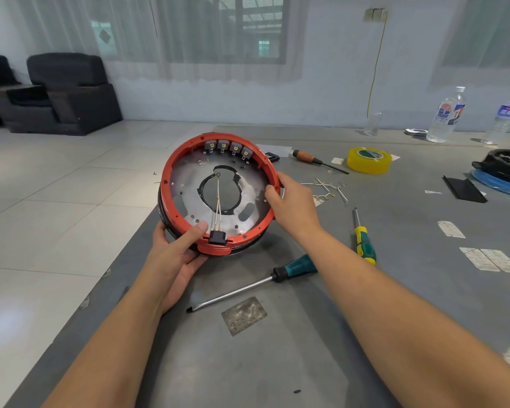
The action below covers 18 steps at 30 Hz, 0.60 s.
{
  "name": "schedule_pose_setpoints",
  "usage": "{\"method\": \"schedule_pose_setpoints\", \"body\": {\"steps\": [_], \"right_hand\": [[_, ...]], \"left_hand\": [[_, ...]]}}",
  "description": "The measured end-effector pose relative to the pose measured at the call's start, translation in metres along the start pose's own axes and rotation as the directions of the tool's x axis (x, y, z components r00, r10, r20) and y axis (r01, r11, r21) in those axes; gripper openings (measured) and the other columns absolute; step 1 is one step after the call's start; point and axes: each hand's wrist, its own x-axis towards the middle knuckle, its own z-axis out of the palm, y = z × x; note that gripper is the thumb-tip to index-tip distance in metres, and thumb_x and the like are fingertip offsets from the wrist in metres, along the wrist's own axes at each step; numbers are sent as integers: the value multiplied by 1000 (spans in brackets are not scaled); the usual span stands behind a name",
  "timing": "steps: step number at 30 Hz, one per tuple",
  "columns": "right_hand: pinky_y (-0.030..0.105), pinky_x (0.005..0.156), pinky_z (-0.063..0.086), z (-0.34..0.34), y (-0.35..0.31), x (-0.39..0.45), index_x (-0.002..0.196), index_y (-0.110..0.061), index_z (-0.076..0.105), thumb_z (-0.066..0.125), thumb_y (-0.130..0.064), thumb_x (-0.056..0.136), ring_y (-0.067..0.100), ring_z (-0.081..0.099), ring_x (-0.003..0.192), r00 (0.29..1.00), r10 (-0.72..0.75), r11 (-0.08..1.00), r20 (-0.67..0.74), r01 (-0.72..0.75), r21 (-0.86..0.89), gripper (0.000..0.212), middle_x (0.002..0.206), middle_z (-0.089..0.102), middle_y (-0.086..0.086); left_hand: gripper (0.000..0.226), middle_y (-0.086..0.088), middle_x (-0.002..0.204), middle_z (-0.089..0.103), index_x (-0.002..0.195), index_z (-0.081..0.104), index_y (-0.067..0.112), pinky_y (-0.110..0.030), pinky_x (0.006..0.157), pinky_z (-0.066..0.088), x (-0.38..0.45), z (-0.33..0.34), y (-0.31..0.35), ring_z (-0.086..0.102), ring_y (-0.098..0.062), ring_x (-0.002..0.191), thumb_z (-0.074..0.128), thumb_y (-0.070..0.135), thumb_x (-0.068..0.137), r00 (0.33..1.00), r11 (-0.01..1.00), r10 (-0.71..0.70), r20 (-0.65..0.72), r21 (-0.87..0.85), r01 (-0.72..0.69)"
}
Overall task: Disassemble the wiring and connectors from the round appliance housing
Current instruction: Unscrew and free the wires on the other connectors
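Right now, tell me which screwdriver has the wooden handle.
The far screwdriver, lying beside the yellow tape. The two near screwdrivers have green handles.

black tray point(504, 164) cut off at right edge, bottle labels point(449, 113) unreadable

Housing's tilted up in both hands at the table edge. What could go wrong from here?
1. The housing is held tilted by the left hand and right hand near the table edge; a slip could drop it to the floor.
2. The thin white wires run to the black connector; yanking them may snap the leads.
3. The long screwdriver lies just below and could get knocked.
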Motion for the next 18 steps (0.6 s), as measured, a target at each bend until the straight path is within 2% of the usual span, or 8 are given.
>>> {"method": "schedule_pose_setpoints", "body": {"steps": [3,6,10,12,14,16,18], "right_hand": [[47,89,54,-2,2,-2,119,-25,65,51,-35,102,24,65,97,997,-50,999,67,51,-14,24,102,71,-2],[46,99,51,-8,8,-6,140,-33,53,52,-43,102,20,60,111,981,-103,994,162,106,-6,39,124,65,-6],[46,95,55,-20,14,-13,153,-41,36,54,-48,100,19,71,94,941,-84,996,326,70,55,56,133,56,-1],[41,100,52,-27,18,-21,154,-35,38,55,-47,101,19,69,101,920,-105,992,378,126,-31,57,139,53,1],[34,100,48,-37,23,-33,148,-26,49,53,-45,102,16,65,103,885,-139,957,444,236,-170,50,138,56,0],[33,96,48,-49,29,-46,129,-27,62,54,-40,100,13,61,103,816,-171,900,553,357,-249,33,123,61,-5],[35,99,46,-61,34,-56,114,-31,66,56,-39,92,12,55,107,736,-123,862,665,411,-296,25,115,58,-8]], "left_hand": [[84,-8,116,80,143,46,30,-44,84,66,2,-1,-2,77,-32,107,87,20,71,999,1000,17,-30,-23,-17],[85,-11,116,79,143,46,29,-46,81,66,4,-4,-4,78,-34,105,88,20,70,998,999,31,-62,-38,-33],[80,-13,121,77,144,45,29,-48,84,65,8,-7,-6,78,-34,105,88,18,77,995,998,40,-90,-47,-45],[74,-15,123,75,143,45,29,-50,85,65,10,-9,-7,78,-33,103,86,14,83,992,997,50,-112,-61,-57],[70,-16,127,73,142,44,29,-52,88,64,12,-13,-7,78,-32,102,83,11,87,989,995,65,-135,-69,-75],[73,-18,132,70,145,40,30,-53,89,64,13,-16,-6,77,-33,104,82,9,89,985,993,72,-155,-83,-86],[78,-20,134,67,148,35,30,-54,89,64,14,-16,-6,77,-35,106,82,8,89,982,991,75,-173,-99,-93]]}}
